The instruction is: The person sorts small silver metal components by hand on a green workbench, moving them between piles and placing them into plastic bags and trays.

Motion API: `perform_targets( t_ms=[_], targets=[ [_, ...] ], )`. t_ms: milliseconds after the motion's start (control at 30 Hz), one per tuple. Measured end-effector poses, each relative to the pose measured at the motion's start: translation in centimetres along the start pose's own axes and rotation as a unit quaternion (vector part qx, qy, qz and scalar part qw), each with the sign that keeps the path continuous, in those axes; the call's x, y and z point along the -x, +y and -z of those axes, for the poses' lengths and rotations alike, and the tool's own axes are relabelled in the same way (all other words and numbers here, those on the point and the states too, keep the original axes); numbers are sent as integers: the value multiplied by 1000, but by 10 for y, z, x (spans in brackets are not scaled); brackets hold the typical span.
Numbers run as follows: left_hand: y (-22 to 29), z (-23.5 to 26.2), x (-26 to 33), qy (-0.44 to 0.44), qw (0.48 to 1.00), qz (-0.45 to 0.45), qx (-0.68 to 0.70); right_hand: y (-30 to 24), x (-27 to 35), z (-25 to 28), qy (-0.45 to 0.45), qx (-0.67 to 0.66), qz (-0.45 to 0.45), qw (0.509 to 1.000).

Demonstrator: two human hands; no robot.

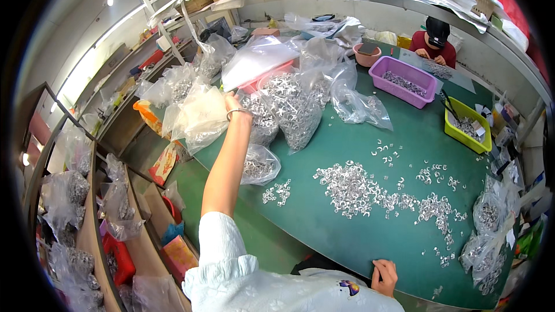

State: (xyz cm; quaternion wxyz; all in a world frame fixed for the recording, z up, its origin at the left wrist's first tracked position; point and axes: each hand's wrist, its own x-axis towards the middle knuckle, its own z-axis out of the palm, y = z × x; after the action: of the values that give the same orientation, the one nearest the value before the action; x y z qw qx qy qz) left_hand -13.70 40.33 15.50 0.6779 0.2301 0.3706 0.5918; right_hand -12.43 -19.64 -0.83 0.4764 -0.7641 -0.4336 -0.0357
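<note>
My left arm stretches across the table's left side, a bracelet at the wrist. My left hand [232, 103] is among the clear plastic bags, at the near end of a pink basket [251, 86] with a plastic sheet [260, 63] over it. Its fingers are mostly hidden, so I cannot tell whether they grip anything. Beside it stand bags of small silvery metal parts [292, 110]. At the near table edge rests my right hand [384, 277], its fingers curled together and nothing visible in them. Loose metal pieces [350, 188] spread over the green table [324, 237] beyond it.
A purple basket [404, 81] and a yellow-green basket [469, 127] hold more parts on the right. Filled bags [488, 225] lie at the right edge. Across the table a person [436, 43] in a dark cap works with both hands. Shelves [139, 219] with bags stand left.
</note>
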Motion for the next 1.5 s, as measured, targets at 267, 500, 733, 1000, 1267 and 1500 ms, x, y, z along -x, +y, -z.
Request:
perform_targets(
  t_ms=[267, 500, 733, 1000, 1267, 1500],
  targets=[
    [8, 8, 34, -143, 983, -106, -38, -2, 0, 5, -6, -29, -43, 999],
    [-87, 80, 222, -534, 690, -158, -462, 14, -64, 5, -77, 36, -62, 995],
    [-180, 146, 247, -455, 503, -235, -696, 27, -153, -71, -171, 124, 100, 972],
    [-196, 167, 295, -525, 502, -251, -640, 55, -133, -64, -172, 170, 66, 968],
    [-210, 134, 344, -679, 532, -183, -471, 92, -133, 1, -38, 330, -17, 943],
    [-190, 114, 258, -493, 492, -314, -645, 27, -120, -6, -158, 131, -4, 979]
  ],
)
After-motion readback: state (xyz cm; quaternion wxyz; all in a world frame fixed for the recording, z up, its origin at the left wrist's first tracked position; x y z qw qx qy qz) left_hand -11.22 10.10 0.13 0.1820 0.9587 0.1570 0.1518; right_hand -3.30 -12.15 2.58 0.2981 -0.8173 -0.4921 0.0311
